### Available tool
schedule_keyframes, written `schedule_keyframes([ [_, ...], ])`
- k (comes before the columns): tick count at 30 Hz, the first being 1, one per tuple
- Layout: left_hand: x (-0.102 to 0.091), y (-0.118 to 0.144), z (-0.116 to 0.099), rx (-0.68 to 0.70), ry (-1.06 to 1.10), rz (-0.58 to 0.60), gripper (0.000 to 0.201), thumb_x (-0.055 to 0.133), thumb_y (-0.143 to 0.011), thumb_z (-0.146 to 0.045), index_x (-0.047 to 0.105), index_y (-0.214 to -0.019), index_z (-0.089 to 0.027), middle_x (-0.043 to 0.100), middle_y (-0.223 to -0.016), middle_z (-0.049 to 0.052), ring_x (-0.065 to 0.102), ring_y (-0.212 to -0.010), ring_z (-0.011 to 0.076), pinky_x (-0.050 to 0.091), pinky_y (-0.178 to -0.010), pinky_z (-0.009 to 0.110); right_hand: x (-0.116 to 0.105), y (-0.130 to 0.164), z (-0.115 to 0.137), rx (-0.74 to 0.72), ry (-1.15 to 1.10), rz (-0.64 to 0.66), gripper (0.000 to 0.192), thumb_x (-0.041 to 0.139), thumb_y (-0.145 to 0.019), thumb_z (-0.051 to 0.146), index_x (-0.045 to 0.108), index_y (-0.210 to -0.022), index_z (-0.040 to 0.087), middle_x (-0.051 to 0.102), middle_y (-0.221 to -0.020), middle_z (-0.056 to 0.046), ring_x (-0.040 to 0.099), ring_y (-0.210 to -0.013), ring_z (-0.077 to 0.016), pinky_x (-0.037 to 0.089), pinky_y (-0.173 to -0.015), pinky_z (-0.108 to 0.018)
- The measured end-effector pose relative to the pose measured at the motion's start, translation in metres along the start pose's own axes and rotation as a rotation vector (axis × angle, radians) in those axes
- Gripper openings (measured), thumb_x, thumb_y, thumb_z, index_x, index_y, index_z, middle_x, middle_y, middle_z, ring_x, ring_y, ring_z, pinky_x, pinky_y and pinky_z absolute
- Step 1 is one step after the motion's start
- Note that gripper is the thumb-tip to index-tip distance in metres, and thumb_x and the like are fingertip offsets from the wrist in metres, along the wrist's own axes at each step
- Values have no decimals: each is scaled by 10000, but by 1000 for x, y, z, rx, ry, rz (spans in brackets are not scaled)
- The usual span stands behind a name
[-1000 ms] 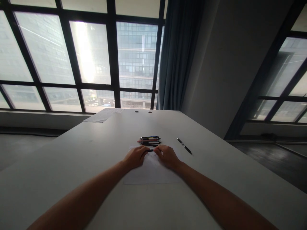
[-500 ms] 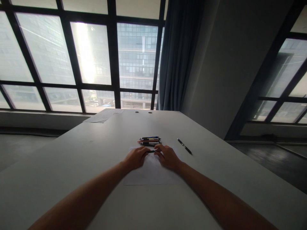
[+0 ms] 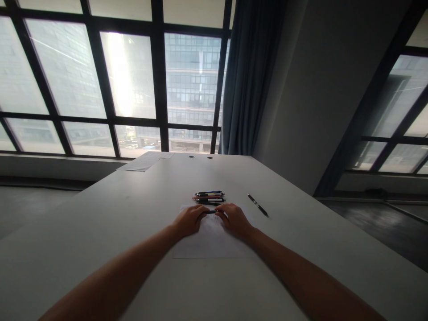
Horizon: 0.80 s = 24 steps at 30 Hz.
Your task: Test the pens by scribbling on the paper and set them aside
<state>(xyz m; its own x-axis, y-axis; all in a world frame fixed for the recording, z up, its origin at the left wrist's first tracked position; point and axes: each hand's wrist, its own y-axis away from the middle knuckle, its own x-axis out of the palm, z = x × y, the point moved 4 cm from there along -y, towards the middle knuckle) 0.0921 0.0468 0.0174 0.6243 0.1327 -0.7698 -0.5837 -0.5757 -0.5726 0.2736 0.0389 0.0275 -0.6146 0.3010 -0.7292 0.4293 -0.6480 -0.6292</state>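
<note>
White table [image 3: 100, 232] bears paper [image 3: 210, 243], pens [image 3: 208, 197], perhaps far sheets [image 3: 143, 161].

A white table [image 3: 100, 232] faces black-framed windows [image 3: 157, 80], a blue curtain [image 3: 249, 76] and a grey wall [image 3: 314, 89]

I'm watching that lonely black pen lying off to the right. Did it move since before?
No. The lone pen keeps the same spot beside the row of pens and the table's right edge; only the camera shifted slightly.
</note>
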Motion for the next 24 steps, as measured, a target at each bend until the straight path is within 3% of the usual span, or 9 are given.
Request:
schedule_keyframes([
  [4,0,0,0,-1,-2,22,243,438,-928,-198,625,-1081,-181,687,-952,80,657,-870,199,518,-796,308,1,-1,1,0,42,28,156,550,-923,251,685,-955,180,725,-913,-74,658,-837,-205,466,-783,-312],
  [10,-1,0,-2,-2,-5,37,252,432,-937,-212,624,-1096,-180,687,-960,84,658,-867,209,518,-786,318,1,-3,3,41,116,57,366,438,-988,361,669,-764,188,676,-740,-56,607,-704,-181,424,-715,-296],
  [17,0,0,1,-3,26,-17,252,450,-931,-206,616,-1120,-187,698,-995,87,665,-899,205,520,-809,316,0,-3,2,111,-78,-76,142,624,-889,317,666,-959,200,683,-781,-32,617,-749,-191,450,-760,-325],
  [24,-1,0,1,-20,5,-13,260,434,-941,-209,617,-1123,-185,698,-1008,92,668,-899,209,528,-799,321,-2,-2,2,138,-246,-81,22,663,-815,194,643,-825,197,698,-783,-10,620,-698,-161,466,-691,-278],
])
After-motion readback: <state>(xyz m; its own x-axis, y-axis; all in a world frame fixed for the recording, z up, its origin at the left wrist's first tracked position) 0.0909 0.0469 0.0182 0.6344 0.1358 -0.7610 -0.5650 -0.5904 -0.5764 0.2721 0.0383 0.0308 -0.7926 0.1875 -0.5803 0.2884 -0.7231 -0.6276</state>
